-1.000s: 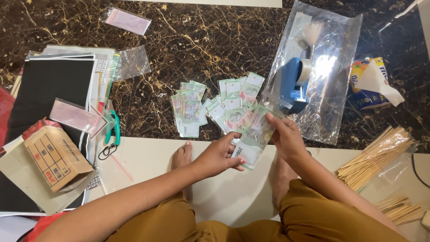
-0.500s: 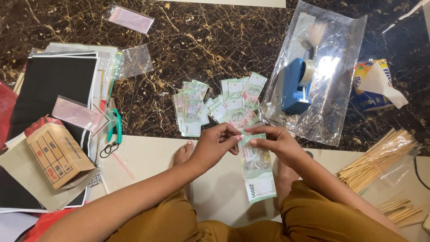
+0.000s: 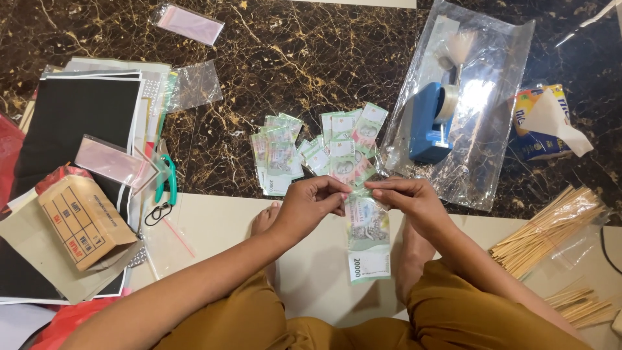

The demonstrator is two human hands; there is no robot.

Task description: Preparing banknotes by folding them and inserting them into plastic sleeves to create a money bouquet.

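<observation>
Now I am pinching the top edge of a green paper banknote (image 3: pixel 367 236) between my left hand (image 3: pixel 315 202) and right hand (image 3: pixel 409 199), near the far pile of green banknotes (image 3: pixel 311 150); I judge folding needs aligned fingertips.

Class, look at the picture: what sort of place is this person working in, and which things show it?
Probably a home floor used for crafts: the person sits on it barefoot, with a tape dispenser, scissors and wooden skewers spread around.

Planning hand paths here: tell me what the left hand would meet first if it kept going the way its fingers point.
The left hand points rightward, so it would likely first meet the right hand, whose fingers pinch the same green banknote. Depth looks shared, though unconfirmed.
</observation>
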